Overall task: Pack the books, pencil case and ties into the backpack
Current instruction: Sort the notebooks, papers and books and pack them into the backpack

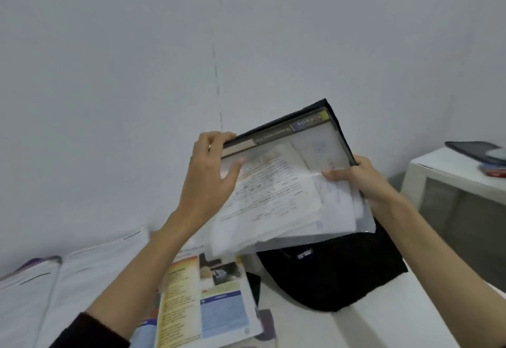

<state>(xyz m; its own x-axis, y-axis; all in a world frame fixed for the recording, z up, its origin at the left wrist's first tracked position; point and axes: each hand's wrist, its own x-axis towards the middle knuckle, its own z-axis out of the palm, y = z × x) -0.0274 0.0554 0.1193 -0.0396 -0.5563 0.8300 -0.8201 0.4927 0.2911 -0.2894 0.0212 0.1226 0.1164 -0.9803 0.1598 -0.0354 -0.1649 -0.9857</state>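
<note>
Early on, I judge: my left hand (pixel 210 167) and right hand (pixel 356 175) clamp a clear folder of papers (pixel 284 183) above the backpack (pixel 328 273), books (pixel 208 301) below my left hand unpacked.

The clear folder (pixel 287 183) of loose sheets hides much of the black backpack (pixel 328 273) beneath it (its opening cannot be seen), its print is too blurred to read, and the open books (pixel 54 293) at lower left are cut off by the frame's edge.

one folder (pixel 287 183), one backpack (pixel 328 273), two hands (pixel 210 172)
</note>
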